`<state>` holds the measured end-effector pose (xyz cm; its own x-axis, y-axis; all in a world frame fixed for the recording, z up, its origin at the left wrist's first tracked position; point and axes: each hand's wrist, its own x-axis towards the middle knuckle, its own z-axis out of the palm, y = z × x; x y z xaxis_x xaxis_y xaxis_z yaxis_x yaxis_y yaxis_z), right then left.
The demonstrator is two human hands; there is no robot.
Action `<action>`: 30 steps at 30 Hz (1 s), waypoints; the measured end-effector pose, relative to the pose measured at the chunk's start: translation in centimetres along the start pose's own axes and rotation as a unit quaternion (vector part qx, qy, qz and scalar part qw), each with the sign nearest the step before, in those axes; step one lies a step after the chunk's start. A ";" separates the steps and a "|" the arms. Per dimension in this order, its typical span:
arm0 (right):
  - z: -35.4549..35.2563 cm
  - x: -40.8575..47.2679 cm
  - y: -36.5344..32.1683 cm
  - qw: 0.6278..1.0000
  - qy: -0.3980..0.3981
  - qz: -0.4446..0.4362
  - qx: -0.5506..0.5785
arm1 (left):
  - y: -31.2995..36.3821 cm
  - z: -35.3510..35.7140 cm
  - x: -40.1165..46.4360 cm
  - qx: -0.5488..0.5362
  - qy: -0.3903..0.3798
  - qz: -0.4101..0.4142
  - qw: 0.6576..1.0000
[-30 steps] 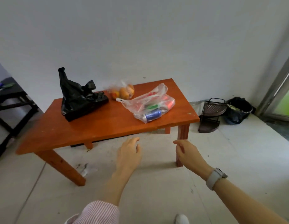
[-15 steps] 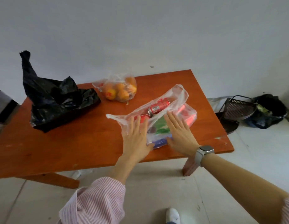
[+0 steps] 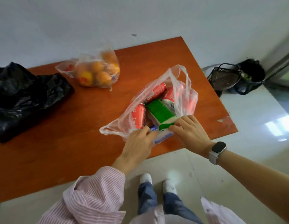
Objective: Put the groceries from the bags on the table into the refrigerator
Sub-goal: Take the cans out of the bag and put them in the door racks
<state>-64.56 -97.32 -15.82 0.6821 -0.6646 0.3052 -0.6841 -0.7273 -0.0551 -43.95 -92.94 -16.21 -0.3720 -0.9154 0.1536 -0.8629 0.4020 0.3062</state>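
Note:
A clear plastic bag lies open near the right front edge of the orange-brown table. Inside it are red drink cans, a green carton and a blue pack underneath. My left hand pinches the bag's near rim on the left. On the right of the rim, my right hand grips the plastic, its thumb against the carton's near end. A second clear bag of oranges and a crumpled black bag sit farther back and left. No refrigerator is in view.
On the floor to the right of the table stand a dark wire rack and a black bin bag, beside a door frame. A white wall runs behind the table. My feet are on the tiled floor at the table's front edge.
I have stepped up to the table. Both hands went from hovering in the air to resting on the clear bag, and now hold its rim spread open, showing the cans and carton.

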 end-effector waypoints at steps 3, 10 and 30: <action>1.0 -1.3 0.1 1.000 -0.009 0.016 -0.006 | -0.4 0.5 0.4 -0.012 -0.017 0.052 0.998; 3.1 -5.2 0.7 0.940 -0.269 0.143 0.156 | -0.2 2.6 -1.0 0.010 -0.075 0.032 0.997; 1.6 1.0 2.2 0.910 -0.072 0.325 0.247 | 0.2 4.5 -1.5 0.058 -0.019 -0.056 0.997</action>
<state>-64.96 -99.85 -17.18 0.2267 -0.9715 -0.0698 -0.7792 -0.1379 -0.6114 -45.09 -91.59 -20.64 -0.2824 -0.9552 0.0882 -0.9323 0.2950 0.2091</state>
